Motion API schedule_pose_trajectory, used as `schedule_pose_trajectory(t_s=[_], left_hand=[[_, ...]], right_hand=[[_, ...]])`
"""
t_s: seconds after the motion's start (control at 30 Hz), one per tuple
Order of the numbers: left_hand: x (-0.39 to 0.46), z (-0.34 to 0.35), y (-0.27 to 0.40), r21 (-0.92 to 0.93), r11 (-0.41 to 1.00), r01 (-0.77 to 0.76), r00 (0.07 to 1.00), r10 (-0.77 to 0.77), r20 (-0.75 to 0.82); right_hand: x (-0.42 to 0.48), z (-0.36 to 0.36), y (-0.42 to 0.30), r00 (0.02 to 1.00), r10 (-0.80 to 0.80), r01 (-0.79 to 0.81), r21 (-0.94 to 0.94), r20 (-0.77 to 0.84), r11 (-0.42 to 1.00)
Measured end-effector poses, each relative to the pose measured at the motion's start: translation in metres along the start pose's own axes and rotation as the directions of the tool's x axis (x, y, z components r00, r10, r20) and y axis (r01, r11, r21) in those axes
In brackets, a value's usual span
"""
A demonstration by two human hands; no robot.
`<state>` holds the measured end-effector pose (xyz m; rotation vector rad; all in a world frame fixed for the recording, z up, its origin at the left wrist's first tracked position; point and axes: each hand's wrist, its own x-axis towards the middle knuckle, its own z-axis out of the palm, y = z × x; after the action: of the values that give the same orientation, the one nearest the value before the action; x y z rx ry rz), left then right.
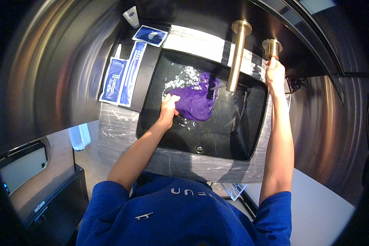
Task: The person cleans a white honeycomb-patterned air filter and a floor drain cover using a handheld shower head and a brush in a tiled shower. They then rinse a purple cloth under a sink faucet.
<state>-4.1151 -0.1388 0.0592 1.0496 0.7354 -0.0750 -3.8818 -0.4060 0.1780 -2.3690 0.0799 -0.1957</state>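
A wet purple cloth [195, 101] lies bunched in the black rectangular sink [184, 138], with water glinting around it. My left hand [169, 109] grips the cloth's left edge, thumb and fingers closed on it. Above the basin's right half reaches a brass wall-mounted spout [238, 58], and a thin stream appears to run from its tip onto the cloth. At the upper right, my right hand [275, 72] has its fingers on the round brass tap control [272, 48] on the wall. The small lever under those fingers is mostly hidden.
Blue-and-white sealed packets [113, 80] lie on a black tray [144, 77] left of the sink, near a white tube [131, 17]. Grey marble countertop [120, 126] surrounds the basin. A dark box-like item [290, 84] stands right of my right wrist. Metallic walls rise on both sides.
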Motion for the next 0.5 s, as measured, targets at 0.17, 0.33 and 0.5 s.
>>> schedule_pose_trajectory(t_s=[0.17,0.33,0.5], left_hand=[[-0.002,0.001,0.0,0.117,0.99,-0.083,0.996,0.084,-0.004],[-0.012,0.003,-0.001,0.134,0.969,-0.21,0.971,0.19,0.146],[-0.034,0.045,-0.018,0.259,0.546,-0.797,0.531,0.428,0.732]], right_hand=[[-0.01,-0.002,-0.007,0.987,0.152,-0.158,0.231,0.043,0.96],[-0.088,0.018,0.003,0.973,0.202,-0.229,0.616,0.114,0.754],[-0.198,0.101,0.023,0.747,0.346,-0.653,0.528,0.568,0.543]])
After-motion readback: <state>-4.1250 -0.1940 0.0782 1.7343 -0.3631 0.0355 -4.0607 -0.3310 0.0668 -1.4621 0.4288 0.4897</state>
